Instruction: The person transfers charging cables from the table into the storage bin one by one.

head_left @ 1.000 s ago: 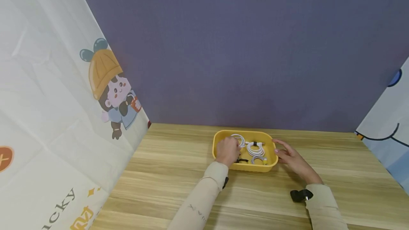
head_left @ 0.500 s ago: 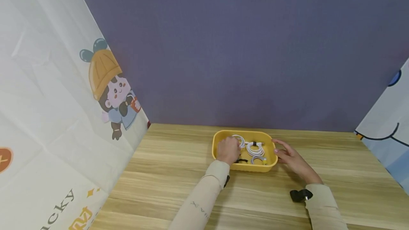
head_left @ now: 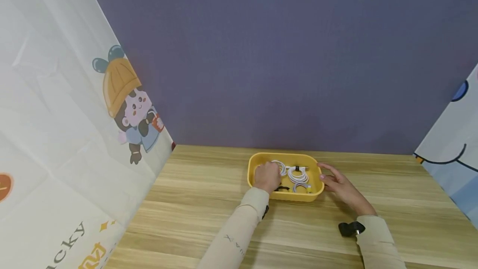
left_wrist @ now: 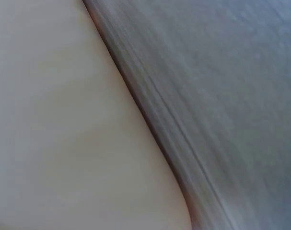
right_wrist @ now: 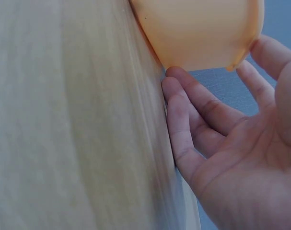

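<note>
A yellow rectangular tray [head_left: 295, 197] with rounded corners stands on the table. My left hand [head_left: 267, 177] reaches down into its left end, knuckles up. The fingertips are hidden, and I cannot tell whether they hold anything. Beside that hand lie a white coiled cable [head_left: 281, 167] and a black cord [head_left: 284, 188]. Farther right are a white cable coil with a black strap [head_left: 298, 175] and a smaller pale loop with a yellow end [head_left: 301, 187]. My right hand [right_wrist: 241, 129] touches the tray's right end from outside, thumb and forefinger at the rim, other fingers loosely bent near its base.
The wood-grain table [head_left: 209, 211] ends at a dark blue-grey panel [head_left: 280, 61] close behind the tray. A white printed sheet [head_left: 56, 107] borders the left side, and another printed sheet [head_left: 455, 144] borders the right. The left wrist view shows mostly blurred sleeve [left_wrist: 78, 134].
My left hand shifts only very slightly inside the tray. The right hand stays at the tray's right end, and the tray and cables hold nearly the same places.
</note>
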`<control>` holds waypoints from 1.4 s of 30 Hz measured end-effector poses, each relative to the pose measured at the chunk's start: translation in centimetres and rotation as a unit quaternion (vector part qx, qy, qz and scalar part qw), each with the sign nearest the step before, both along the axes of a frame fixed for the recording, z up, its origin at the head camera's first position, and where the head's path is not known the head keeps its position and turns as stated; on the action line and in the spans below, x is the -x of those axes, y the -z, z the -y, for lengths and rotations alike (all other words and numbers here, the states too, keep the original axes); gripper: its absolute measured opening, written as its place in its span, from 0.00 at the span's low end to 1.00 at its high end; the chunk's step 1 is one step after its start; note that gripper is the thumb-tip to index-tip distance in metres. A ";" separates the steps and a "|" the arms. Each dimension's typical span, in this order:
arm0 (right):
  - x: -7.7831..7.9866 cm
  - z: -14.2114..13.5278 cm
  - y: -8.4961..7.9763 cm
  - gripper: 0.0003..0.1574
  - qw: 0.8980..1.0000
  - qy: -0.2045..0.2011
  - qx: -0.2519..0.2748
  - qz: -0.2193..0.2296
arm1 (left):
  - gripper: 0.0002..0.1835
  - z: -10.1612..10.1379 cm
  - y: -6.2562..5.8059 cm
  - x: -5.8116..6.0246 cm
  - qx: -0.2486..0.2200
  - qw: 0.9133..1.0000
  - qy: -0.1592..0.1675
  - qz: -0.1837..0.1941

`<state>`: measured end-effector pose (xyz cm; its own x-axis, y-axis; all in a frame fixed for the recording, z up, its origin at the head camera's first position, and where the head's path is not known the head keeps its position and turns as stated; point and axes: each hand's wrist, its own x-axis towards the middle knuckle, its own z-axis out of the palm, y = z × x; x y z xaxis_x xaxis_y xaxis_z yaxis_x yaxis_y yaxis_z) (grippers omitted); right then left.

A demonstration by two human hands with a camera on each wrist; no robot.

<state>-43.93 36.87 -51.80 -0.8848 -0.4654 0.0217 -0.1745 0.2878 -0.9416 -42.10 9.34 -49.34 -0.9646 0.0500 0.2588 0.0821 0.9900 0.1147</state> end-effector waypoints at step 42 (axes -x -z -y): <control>1.3 0.0 0.3 0.38 1.000 0.002 -0.001 0.000 | 0.11 4.5 -2.1 -1.0 -0.194 0.971 -0.021 -0.137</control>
<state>-45.21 36.89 -52.09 -0.8868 -0.4617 0.0201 -0.1727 0.2909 -0.9410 -41.11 4.79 -47.28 -0.8557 -0.1408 0.4980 0.1227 0.8796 0.4596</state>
